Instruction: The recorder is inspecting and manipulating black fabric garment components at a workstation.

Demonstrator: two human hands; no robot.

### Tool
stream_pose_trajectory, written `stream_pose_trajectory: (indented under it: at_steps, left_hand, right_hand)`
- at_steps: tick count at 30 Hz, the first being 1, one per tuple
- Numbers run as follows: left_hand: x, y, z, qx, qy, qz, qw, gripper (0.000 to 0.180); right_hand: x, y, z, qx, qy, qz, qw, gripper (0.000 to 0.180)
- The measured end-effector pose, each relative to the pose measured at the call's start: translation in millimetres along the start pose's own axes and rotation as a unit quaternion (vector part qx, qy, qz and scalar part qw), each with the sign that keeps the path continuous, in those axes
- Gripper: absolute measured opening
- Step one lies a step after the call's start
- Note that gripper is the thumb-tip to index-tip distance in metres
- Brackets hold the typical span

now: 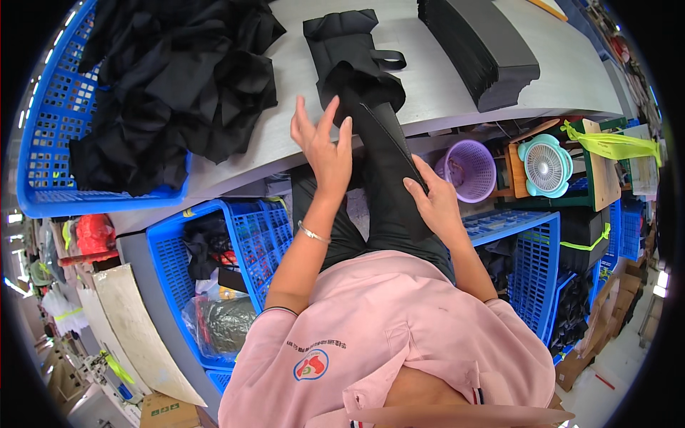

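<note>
My left hand (321, 153) is raised just left of a long black panel (389, 153), its fingers spread and holding nothing. The panel has a line of stitching along its right side and slopes from the table edge down over my lap. My right hand (435, 203) pinches its right edge between thumb and fingers. At its far end the panel meets bunched black fabric (371, 85). This runs on to a flat black piece (342, 32) on the table, with a strap loop (389, 59) sticking out to the right. Whether these parts are joined is hard to see.
A heap of black fabric pieces (193, 78) overflows a blue crate (53, 143) at the left. Stacked black sheets (485, 50) lie on the grey table (564, 64) at the right. Below it stand a purple basket (471, 171), a small turquoise fan (546, 165) and blue crates (535, 278).
</note>
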State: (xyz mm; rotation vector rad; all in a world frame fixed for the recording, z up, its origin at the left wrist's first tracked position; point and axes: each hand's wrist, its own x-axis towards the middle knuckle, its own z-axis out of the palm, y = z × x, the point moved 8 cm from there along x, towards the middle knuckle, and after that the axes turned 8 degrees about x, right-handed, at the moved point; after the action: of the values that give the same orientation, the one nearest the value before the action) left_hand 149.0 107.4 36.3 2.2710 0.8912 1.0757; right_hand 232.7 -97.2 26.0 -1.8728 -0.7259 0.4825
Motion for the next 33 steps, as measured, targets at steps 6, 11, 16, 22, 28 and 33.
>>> stream_pose_trajectory:
  at_steps: [6, 11, 16, 22, 28, 33]
  left_hand:
    - [40.6, 0.1, 34.9, -0.075, -0.078, 0.014, 0.994, 0.056]
    - [19.9, 64.2, 25.3, -0.134, -0.141, 0.184, 0.963, 0.033]
    - [-12.8, 87.9, 0.8, -0.163, -0.227, 0.222, 0.934, 0.037]
    - [-32.9, 48.7, -60.4, -0.201, -0.068, 0.067, 0.975, 0.061]
    - [-51.6, 62.3, -35.5, -0.110, -0.081, 0.062, 0.989, 0.089]
    - [-44.6, 66.1, -30.4, -0.170, -0.023, 0.007, 0.985, 0.070]
  right_hand:
    - [19.6, -22.2, 6.3, -0.092, 0.004, -0.009, 0.996, 0.050]
    - [65.7, -30.6, 22.0, -0.187, 0.063, -0.156, 0.968, 0.040]
    - [92.3, -16.7, 33.5, -0.104, 0.061, -0.289, 0.950, 0.032]
    - [81.8, 28.3, 35.1, 0.409, 0.047, 0.082, 0.908, 0.041]
    - [63.8, 0.8, 34.9, 0.594, 0.066, 0.133, 0.791, 0.043]
    - [56.6, -9.7, 32.2, 0.613, 0.062, 0.127, 0.777, 0.042]
